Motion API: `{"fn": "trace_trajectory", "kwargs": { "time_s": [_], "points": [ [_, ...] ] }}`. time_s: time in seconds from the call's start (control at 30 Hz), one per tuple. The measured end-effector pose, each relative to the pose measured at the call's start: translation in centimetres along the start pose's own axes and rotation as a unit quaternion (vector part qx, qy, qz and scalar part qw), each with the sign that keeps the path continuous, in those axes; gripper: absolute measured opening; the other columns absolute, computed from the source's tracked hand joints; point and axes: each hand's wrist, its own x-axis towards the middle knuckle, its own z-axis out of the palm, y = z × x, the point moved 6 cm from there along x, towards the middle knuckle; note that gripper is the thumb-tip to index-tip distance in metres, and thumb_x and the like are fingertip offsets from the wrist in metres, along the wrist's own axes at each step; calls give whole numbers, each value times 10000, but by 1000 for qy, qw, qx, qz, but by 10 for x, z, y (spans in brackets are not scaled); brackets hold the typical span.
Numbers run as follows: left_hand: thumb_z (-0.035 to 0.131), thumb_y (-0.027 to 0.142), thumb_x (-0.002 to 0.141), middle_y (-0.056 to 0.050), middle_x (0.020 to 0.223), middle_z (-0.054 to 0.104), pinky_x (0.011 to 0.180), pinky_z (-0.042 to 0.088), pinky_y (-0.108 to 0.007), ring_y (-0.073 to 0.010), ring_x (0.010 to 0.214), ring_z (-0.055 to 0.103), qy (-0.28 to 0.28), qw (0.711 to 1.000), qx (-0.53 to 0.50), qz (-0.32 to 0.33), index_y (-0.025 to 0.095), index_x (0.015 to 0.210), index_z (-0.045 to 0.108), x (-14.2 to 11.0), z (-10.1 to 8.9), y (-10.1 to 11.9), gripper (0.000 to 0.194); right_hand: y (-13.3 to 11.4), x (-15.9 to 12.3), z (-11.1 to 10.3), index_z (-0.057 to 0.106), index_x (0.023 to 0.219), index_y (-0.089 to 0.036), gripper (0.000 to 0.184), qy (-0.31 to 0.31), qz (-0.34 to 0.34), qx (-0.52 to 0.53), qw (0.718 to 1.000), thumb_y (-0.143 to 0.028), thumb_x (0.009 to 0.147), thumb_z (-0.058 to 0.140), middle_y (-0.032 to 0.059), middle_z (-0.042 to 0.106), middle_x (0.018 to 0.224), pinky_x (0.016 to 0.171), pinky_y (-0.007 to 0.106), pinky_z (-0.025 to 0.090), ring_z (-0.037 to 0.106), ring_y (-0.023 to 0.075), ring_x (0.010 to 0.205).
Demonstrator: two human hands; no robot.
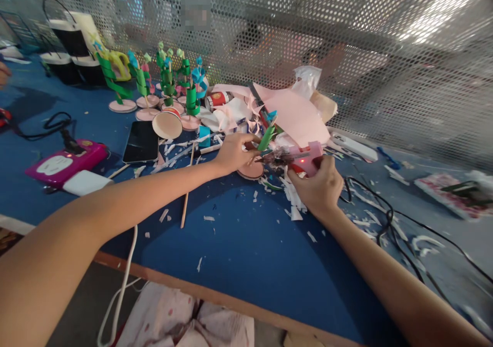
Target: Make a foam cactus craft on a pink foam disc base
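Note:
My right hand grips a pink glue gun with a red light on its side, its nozzle pointing left. My left hand pinches a small paper craft with a green strip on a stick, standing on a round pink base. The gun's tip sits close to the foot of that craft. Both hands rest over the blue table, which is strewn with white paper scraps.
Several finished green spiral crafts on pink discs stand at the back left. A black phone, a pink device, a wooden stick and pink paper sheets lie around. Black cables run right. Perforated metal mesh backs the table.

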Motion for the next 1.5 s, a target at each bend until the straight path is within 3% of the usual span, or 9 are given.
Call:
{"fn": "trace_trajectory", "kwargs": {
  "time_s": [0.13, 0.47, 1.03, 1.5],
  "points": [
    [736, 137, 684, -44, 794, 730, 735, 506, -292, -166, 738, 658, 3, 1000, 1, 7, 146, 815, 696, 0, -2, 4, 137, 1, 1, 2, 420, 810, -211, 383, -28, 28, 25, 999, -456, 572, 594, 34, 494, 697, 588, 337, 379, 494, 211, 634],
    [741, 154, 687, -32, 798, 725, 758, 505, -301, -165, 754, 654, 5, 999, 28, 33, 154, 787, 686, -1, -4, 8, 114, 1, 2, 2, 393, 772, -223, 368, -9, 16, 77, 997, -460, 563, 583, 17, 494, 676, 588, 328, 370, 460, 180, 593],
    [733, 153, 692, -34, 798, 722, 785, 482, -322, -179, 772, 656, 3, 999, 31, 9, 165, 794, 686, -1, -2, 4, 113, 2, -1, -7, 365, 757, -228, 371, 44, 12, 69, 997, -411, 536, 599, -4, 455, 649, 566, 306, 361, 457, 171, 579],
    [726, 147, 693, -23, 788, 721, 766, 481, -313, -175, 758, 648, -4, 1000, 29, 1, 168, 785, 686, -1, -2, 5, 102, -2, -2, -5, 321, 712, -242, 404, 25, -15, 60, 998, -495, 564, 600, 5, 451, 616, 534, 319, 362, 473, 194, 572]
  ]
}}
